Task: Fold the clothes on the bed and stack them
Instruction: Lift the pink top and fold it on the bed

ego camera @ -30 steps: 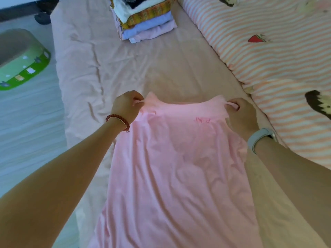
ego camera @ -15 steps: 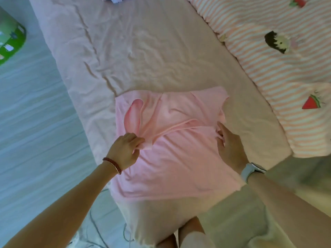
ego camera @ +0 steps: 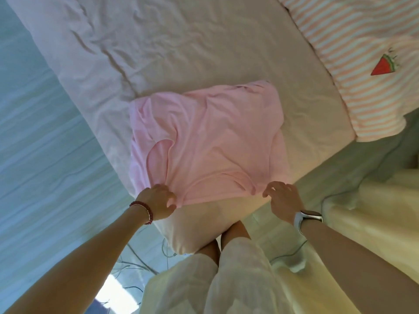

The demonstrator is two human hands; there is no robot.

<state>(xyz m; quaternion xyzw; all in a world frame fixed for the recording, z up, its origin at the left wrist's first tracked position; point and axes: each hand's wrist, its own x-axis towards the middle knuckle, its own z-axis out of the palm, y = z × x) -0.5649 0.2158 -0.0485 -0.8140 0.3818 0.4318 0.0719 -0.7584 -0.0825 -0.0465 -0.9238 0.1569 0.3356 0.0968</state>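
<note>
A pink shirt (ego camera: 217,141) lies folded over on itself at the near corner of the bed (ego camera: 181,41), its neckline facing up on the left part. My left hand (ego camera: 156,200), with a red bead bracelet, holds the shirt's near-left edge between curled fingers and thumb. Wearing a white watch, my right hand (ego camera: 281,197) hovers at the near-right corner with loosely bent fingers; its fingertips are just beside the cloth and hold nothing. The stack of folded clothes is out of view.
A pink-and-white striped blanket (ego camera: 362,64) with a watermelon print covers the bed's right side. Pale floor (ego camera: 45,155) runs along the left, with cables (ego camera: 136,266) near the bed corner. My legs in white shorts (ego camera: 226,279) stand at the bed's end; cream bedding (ego camera: 374,223) lies to the right.
Both hands pulled the shirt's top edge back toward me, folding it in half, and now sit at its near edge. My right hand has let go. The view tilted down.
</note>
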